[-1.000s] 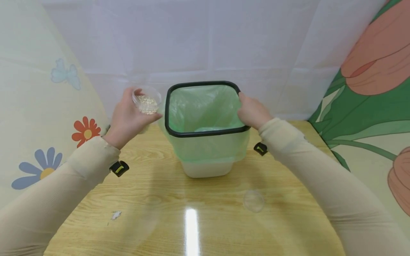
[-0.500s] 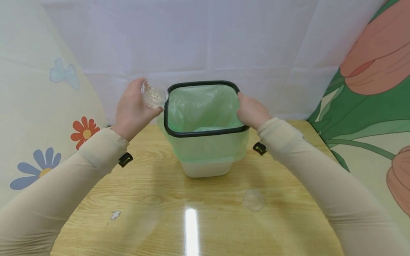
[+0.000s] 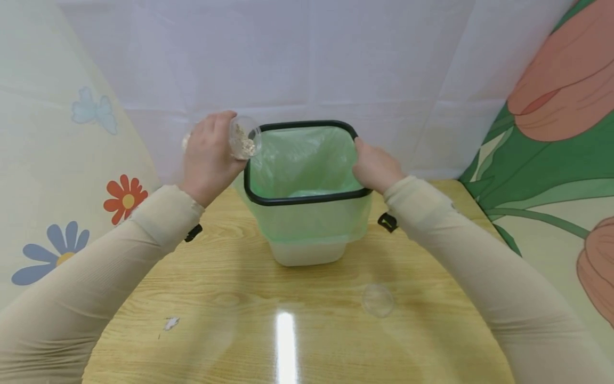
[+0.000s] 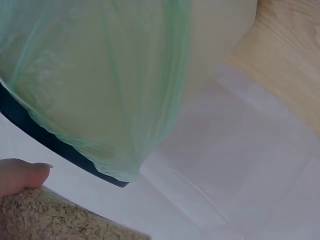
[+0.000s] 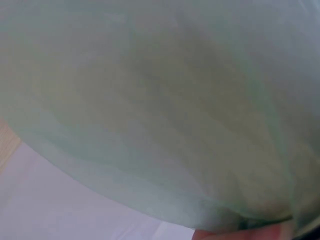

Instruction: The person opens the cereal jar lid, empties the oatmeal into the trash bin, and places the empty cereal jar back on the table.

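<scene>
My left hand (image 3: 208, 157) grips a clear plastic cup (image 3: 245, 125) of pale oat-like flakes (image 3: 247, 146). The cup tips rightward, its mouth overlapping the left rim of a white trash bin (image 3: 309, 255) in the head view. Through the cup's wall the flakes (image 4: 55, 220) show below my thumb in the left wrist view. A green plastic bag (image 3: 307, 160) lines the bin, folded out under a black rim ring (image 3: 307, 201). On the other side, my right hand (image 3: 376, 165) holds the ring at its right edge; the bag hides most of that hand in the right wrist view.
Toward the front right of the wooden table (image 3: 230, 298) lies a clear round lid (image 3: 377, 300). A torn white scrap (image 3: 171, 323) is at the front left. A white cloth (image 3: 268, 58) hangs close behind the bin.
My left hand has moved right and slightly up with the cup, bringing it from beside the bin to the rim and tipping it further. The right hand has kept its hold on the ring.
</scene>
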The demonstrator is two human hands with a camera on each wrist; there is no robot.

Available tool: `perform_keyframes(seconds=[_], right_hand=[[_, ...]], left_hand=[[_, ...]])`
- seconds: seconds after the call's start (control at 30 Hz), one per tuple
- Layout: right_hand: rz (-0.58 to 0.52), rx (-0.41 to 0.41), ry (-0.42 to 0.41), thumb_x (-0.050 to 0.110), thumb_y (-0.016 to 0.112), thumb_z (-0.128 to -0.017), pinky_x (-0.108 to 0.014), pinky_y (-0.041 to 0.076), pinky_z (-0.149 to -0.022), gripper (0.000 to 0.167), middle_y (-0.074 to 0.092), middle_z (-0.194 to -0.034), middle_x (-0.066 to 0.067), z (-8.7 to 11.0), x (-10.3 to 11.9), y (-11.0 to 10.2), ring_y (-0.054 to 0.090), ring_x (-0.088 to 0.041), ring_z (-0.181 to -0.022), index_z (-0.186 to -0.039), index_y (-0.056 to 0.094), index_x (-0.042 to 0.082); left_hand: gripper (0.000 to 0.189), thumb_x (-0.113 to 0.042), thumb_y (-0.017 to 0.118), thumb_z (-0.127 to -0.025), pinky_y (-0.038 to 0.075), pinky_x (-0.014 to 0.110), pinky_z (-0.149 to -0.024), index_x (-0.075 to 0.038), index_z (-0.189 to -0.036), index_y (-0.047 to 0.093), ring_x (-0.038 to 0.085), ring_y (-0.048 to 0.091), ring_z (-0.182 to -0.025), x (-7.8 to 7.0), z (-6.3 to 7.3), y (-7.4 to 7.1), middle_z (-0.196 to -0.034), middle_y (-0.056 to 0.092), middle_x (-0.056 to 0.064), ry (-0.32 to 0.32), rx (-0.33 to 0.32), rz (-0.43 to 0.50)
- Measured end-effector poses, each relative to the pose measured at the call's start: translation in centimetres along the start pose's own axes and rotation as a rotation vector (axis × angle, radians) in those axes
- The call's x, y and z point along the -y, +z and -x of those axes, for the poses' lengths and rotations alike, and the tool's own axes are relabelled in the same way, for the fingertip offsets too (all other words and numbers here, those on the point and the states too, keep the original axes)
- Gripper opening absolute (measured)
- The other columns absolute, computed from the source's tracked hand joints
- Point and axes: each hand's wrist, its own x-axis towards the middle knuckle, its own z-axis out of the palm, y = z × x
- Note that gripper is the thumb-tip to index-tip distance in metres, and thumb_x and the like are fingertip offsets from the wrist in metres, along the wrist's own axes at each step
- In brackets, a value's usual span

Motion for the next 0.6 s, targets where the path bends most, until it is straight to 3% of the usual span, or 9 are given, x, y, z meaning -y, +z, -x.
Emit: perform_keyframes(seconds=[0.2,0.43,0.5,0.6], right_hand=[[0.022,-0.001,0.000,0.001,0.030,-0.092,-0.043,0.045,-0.077,0.067,0.032,-0.150,-0.027,0.08,0.12,-0.03,0.052,-0.034,-0.096,-0.154,0.005,0.001],[0.018,-0.003,-0.004,0.001,0.031,-0.092,-0.033,0.039,-0.055,0.067,0.047,-0.137,-0.029,0.28,0.22,-0.11,0.044,-0.025,-0.065,-0.154,0.005,0.001],[0.020,-0.005,-0.005,0.001,0.031,-0.092,-0.033,0.039,-0.054,0.067,0.048,-0.135,-0.029,0.30,0.23,-0.13,0.043,-0.024,-0.064,-0.154,0.006,0.001],[0.026,-0.007,-0.005,0.001,0.031,-0.092,-0.036,0.042,-0.059,0.067,0.043,-0.142,-0.029,0.31,0.21,-0.15,0.050,-0.029,-0.075,-0.154,0.006,0.001]], left_hand=[[0.059,0.003,0.073,-0.073,0.037,0.051,-0.104,0.009,-0.127,0.049,0.045,0.050,-0.113,-0.09,-0.07,0.45,-0.122,0.055,0.029,0.104,-0.042,-0.069],[0.058,0.005,0.073,-0.071,0.037,0.051,-0.103,0.009,-0.124,0.050,0.044,0.051,-0.112,0.02,-0.21,0.82,-0.119,0.056,0.028,0.183,-0.080,-0.138],[0.059,0.005,0.074,-0.070,0.037,0.051,-0.103,0.008,-0.124,0.050,0.044,0.051,-0.112,0.07,-0.23,0.89,-0.118,0.056,0.028,0.197,-0.078,-0.150],[0.059,0.006,0.074,-0.070,0.036,0.052,-0.103,0.008,-0.123,0.050,0.044,0.050,-0.112,0.18,-0.21,0.97,-0.118,0.056,0.028,0.229,-0.082,-0.174]])
